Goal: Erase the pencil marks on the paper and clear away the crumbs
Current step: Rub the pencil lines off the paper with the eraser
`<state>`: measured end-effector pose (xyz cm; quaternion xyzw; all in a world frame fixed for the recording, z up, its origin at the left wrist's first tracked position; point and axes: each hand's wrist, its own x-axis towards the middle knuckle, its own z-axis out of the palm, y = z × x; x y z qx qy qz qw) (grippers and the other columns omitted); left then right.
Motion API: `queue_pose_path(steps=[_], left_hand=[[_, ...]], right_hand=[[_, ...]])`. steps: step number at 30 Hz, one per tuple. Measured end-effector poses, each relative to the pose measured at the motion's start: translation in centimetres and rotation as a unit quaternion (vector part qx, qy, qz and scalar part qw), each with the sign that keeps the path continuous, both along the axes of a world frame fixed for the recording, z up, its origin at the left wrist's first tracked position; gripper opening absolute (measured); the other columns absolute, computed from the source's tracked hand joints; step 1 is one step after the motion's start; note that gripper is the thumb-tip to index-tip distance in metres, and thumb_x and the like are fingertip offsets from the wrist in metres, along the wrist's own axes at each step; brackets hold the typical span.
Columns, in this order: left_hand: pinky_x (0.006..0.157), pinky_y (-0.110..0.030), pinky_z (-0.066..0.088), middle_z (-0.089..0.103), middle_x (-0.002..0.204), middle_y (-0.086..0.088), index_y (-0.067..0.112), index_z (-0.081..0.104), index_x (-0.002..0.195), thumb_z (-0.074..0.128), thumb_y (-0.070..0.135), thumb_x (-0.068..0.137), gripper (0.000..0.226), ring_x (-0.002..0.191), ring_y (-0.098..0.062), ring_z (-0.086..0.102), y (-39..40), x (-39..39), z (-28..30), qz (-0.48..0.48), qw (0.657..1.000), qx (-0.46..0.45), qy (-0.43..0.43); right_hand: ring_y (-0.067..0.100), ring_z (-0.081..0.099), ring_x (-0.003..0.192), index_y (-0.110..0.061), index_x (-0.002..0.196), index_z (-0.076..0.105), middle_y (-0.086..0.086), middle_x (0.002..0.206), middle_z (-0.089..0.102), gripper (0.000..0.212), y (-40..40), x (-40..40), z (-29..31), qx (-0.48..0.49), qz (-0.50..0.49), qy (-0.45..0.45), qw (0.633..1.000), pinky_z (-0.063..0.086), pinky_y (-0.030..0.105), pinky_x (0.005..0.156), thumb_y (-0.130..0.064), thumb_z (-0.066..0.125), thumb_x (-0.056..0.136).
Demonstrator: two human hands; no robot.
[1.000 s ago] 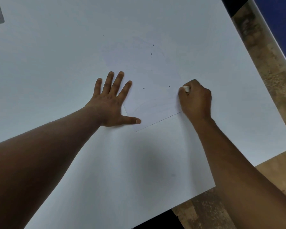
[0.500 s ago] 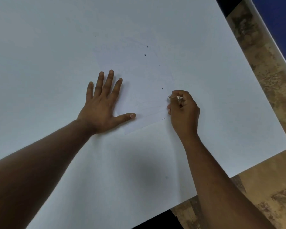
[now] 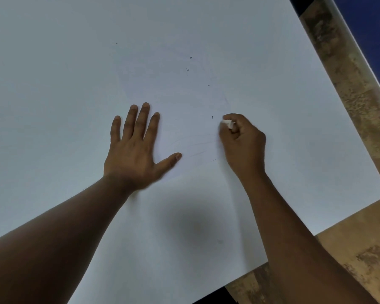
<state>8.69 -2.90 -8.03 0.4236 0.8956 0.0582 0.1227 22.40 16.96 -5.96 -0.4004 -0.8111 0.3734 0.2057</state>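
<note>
A white sheet of paper (image 3: 184, 102) lies on the white table, its edges hard to make out. Faint curved pencil marks (image 3: 198, 145) run between my two hands. My left hand (image 3: 134, 150) lies flat on the paper with fingers spread, thumb pointing right. My right hand (image 3: 241, 143) is closed on a small white eraser (image 3: 228, 123), whose tip touches the paper just right of the marks. Several dark eraser crumbs (image 3: 187, 70) are scattered above the hands, one crumb (image 3: 212, 117) close to the eraser.
The white table (image 3: 53, 62) fills most of the view; its right edge and near right corner border a brown mottled floor (image 3: 360, 249). A white strip and a dark blue surface (image 3: 371, 25) lie at the upper right.
My right hand with the eraser slid down-left over the marks and then back up to the right. The paper's straight lower edge line is no longer visible. The left hand stays flat.
</note>
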Motion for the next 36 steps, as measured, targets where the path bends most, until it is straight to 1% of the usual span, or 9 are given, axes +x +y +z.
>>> queue_pose_path(steps=[2,4,8,13,19,24,29,33,36], left_hand=[[0.127,-0.057,-0.001,-0.011,0.173,-0.004,0.019,0.003,0.165,0.014,0.087,0.09,0.102,0.158,-0.023,-0.016,0.0,0.0,0.0,-0.001,1.0,-0.005,0.003],[0.127,-0.057,-0.002,-0.013,0.172,-0.004,0.019,0.001,0.165,0.012,0.087,0.09,0.102,0.158,-0.022,-0.018,0.0,0.0,0.0,-0.003,1.0,-0.012,0.004],[0.126,-0.056,-0.003,-0.014,0.172,-0.004,0.02,0.001,0.165,0.013,0.086,0.091,0.1,0.158,-0.022,-0.018,0.0,-0.1,0.0,-0.007,1.0,-0.01,-0.001],[0.127,-0.056,-0.004,-0.015,0.172,-0.004,0.02,0.001,0.165,0.015,0.085,0.091,0.099,0.157,-0.022,-0.019,-0.1,-0.1,-0.1,-0.008,1.0,-0.006,0.001],[0.126,-0.057,-0.002,-0.015,0.172,-0.004,0.02,0.001,0.165,0.015,0.085,0.091,0.1,0.158,-0.022,-0.018,-0.1,-0.2,-0.3,-0.014,1.0,-0.008,0.005],[0.126,-0.057,-0.002,-0.011,0.173,-0.004,0.019,0.004,0.165,0.019,0.082,0.092,0.098,0.158,-0.023,-0.015,-0.1,-0.2,-0.4,-0.012,1.0,0.0,0.007],[0.126,-0.057,-0.003,-0.013,0.172,-0.004,0.021,0.003,0.165,0.019,0.083,0.092,0.098,0.158,-0.024,-0.017,-0.2,-0.2,-0.5,-0.014,1.0,0.001,0.008],[0.126,-0.058,-0.003,-0.016,0.172,-0.003,0.026,0.0,0.165,0.017,0.085,0.091,0.096,0.157,-0.025,-0.02,-0.2,-0.2,-0.4,-0.02,1.0,-0.002,0.011],[0.126,-0.058,-0.003,-0.017,0.172,-0.002,0.026,0.0,0.165,0.016,0.087,0.09,0.099,0.157,-0.025,-0.021,-0.1,-0.3,-0.3,-0.019,1.0,-0.008,0.009]], right_hand=[[0.003,0.048,0.055,-0.015,0.101,0.07,-0.016,0.059,0.047,0.013,0.2,-0.3,0.0,0.057,0.076,-0.033,0.995,0.038,0.013,0.061,-0.016,0.059,0.094],[0.009,0.052,0.061,-0.014,0.101,0.069,-0.011,0.065,0.053,0.015,1.1,-0.4,0.1,0.098,0.134,-0.065,0.984,0.043,0.022,0.064,-0.017,0.056,0.094],[0.023,0.06,0.068,-0.012,0.097,0.068,0.002,0.073,0.063,0.013,4.3,-1.0,0.4,0.145,0.143,-0.085,0.975,0.049,0.033,0.068,-0.016,0.057,0.092],[0.013,0.057,0.065,-0.015,0.109,0.068,-0.008,0.067,0.056,0.019,7.0,-1.6,1.3,0.057,0.075,-0.071,0.993,0.048,0.026,0.072,-0.021,0.059,0.094],[0.008,0.052,0.06,-0.018,0.099,0.07,-0.003,0.068,0.061,0.013,6.8,-2.7,0.9,0.065,0.175,-0.082,0.979,0.044,0.019,0.064,-0.022,0.058,0.095],[0.009,0.053,0.063,-0.015,0.098,0.069,-0.003,0.068,0.06,0.014,7.8,-4.1,1.0,0.105,0.171,-0.088,0.976,0.047,0.026,0.066,-0.02,0.056,0.094],[0.008,0.058,0.065,-0.019,0.104,0.068,-0.006,0.074,0.062,0.015,8.9,-4.0,2.3,0.03,0.096,-0.029,0.995,0.049,0.022,0.069,-0.026,0.06,0.093],[0.023,0.065,0.068,-0.025,0.106,0.068,0.001,0.076,0.064,0.016,8.2,-3.4,1.5,-0.015,0.093,-0.034,0.995,0.056,0.035,0.074,-0.031,0.062,0.092],[0.007,0.058,0.062,-0.024,0.106,0.07,-0.011,0.069,0.057,0.015,7.0,-3.6,1.1,-0.006,0.122,-0.053,0.991,0.049,0.022,0.069,-0.027,0.061,0.095]])
